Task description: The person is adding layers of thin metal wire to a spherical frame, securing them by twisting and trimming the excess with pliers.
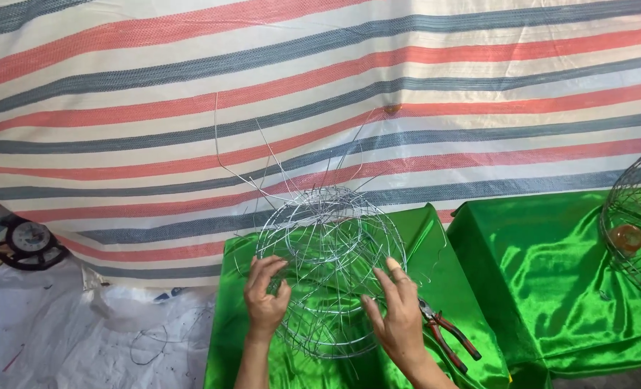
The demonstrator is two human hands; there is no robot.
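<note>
Left hand [265, 299] and right hand [398, 313]: each grip closed on wires of a round wire frame [329, 266], held upright over the green-draped counter [551, 274]. Red-handled pliers [446, 335] lie just right of right hand.

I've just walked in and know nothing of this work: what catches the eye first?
A round silver wire frame with loose wire ends sticking up, held by the left hand and right hand over shiny green cloth. Behind hangs a striped red, grey and white tarpaulin; red-handled pliers lie just right.
</note>
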